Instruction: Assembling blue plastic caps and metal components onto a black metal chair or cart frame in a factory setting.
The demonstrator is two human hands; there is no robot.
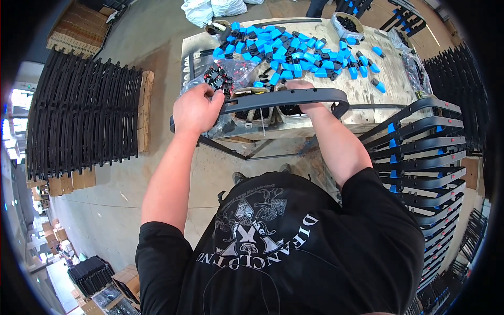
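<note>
A dark grey frame (283, 97) with rounded corners and small holes lies across the front edge of the workbench. Its left end is in my left hand (198, 109), closed with the thumb along the bar. Just past those fingers sits a heap of small black and red parts (218, 79) on clear plastic. My right hand (310, 105) reaches behind the bar, over a tub of small dark parts (290, 111); the frame hides most of its fingers. Left of it stands another tub (251, 122) with dark parts, and a thin metal rod (263, 122) shows in front.
Many blue-and-black plastic pieces (294, 55) cover the middle of the workbench (388, 97). A bucket of black parts (347, 24) stands at the back. Similar frames (430, 168) are stacked close on my right; dark bars (86, 113) are piled to the left.
</note>
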